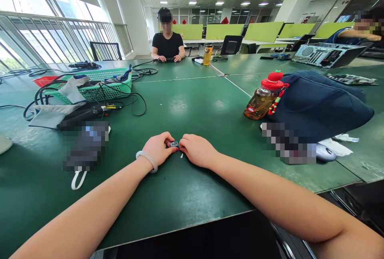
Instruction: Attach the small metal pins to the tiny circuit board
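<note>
Both hands meet low over the middle of the green table (192, 187). My left hand (159, 147), with a pale bangle (147, 160) at the wrist, pinches a small dark block with light markings (174, 144) between thumb and fingers. My right hand (196, 150) is closed at the block's right side, its fingertips curled down; whether they grip anything is hidden. A tiny whitish piece (181, 155) lies on the table just below the fingertips.
Left: a green basket (120, 87) with cables and cloths, and a blurred phone-like item (87, 147). Right: a red-lidded bottle (258, 101), a navy bag (318, 103), a mouse (326, 152). Across the table sits a person (168, 45); another is at far right.
</note>
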Demonstrator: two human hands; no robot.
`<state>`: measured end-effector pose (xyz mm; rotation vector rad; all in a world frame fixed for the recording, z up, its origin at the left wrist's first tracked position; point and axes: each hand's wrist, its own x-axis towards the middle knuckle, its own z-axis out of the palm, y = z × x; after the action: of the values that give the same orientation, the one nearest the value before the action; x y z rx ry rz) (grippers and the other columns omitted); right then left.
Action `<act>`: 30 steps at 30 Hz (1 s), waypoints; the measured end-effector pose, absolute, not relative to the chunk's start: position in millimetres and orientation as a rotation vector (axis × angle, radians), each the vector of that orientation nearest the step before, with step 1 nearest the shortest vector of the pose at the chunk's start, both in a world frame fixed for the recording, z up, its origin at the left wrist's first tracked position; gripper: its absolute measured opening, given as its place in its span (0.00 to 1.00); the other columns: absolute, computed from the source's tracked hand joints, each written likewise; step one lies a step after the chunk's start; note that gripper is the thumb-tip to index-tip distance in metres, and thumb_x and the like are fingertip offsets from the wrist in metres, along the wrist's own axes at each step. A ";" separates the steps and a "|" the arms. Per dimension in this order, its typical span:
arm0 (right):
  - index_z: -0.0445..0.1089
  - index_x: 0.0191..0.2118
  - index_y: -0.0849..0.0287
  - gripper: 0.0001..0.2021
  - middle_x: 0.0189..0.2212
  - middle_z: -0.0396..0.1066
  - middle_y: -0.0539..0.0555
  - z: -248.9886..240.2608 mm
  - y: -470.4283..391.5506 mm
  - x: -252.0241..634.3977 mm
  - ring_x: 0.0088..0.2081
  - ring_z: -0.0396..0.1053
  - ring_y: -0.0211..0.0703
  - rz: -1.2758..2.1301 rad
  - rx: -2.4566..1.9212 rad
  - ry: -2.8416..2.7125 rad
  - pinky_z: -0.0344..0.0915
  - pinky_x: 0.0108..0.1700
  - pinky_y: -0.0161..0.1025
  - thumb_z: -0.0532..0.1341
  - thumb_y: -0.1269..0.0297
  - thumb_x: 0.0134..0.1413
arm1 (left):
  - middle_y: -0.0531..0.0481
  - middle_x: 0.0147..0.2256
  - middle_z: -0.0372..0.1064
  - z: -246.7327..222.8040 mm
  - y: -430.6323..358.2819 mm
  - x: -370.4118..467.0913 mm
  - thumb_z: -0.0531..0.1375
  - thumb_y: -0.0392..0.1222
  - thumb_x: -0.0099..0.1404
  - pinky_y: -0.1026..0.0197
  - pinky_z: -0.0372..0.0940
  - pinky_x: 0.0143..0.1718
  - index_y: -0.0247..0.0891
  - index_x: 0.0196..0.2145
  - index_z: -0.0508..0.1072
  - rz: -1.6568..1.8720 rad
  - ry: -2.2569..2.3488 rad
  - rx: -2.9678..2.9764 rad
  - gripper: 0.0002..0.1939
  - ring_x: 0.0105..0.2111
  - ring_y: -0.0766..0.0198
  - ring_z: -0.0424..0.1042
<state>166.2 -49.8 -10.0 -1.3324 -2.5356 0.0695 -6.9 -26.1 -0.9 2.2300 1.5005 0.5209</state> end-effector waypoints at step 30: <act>0.68 0.35 0.58 0.10 0.32 0.65 0.52 -4.5 -49.7 175.4 0.35 0.61 0.36 0.063 -1.101 -2.442 0.55 0.36 0.33 0.50 0.65 0.60 | 0.54 0.27 0.69 8.3 -36.4 -1.2 0.63 0.47 0.49 0.62 0.60 0.32 0.41 0.29 0.70 0.627 1.370 2.227 0.11 0.29 0.63 0.67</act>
<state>175.4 -49.7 -4.5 -1.1011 -2.4424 0.0631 -1.2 -36.4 8.3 2.2265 1.3697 0.6272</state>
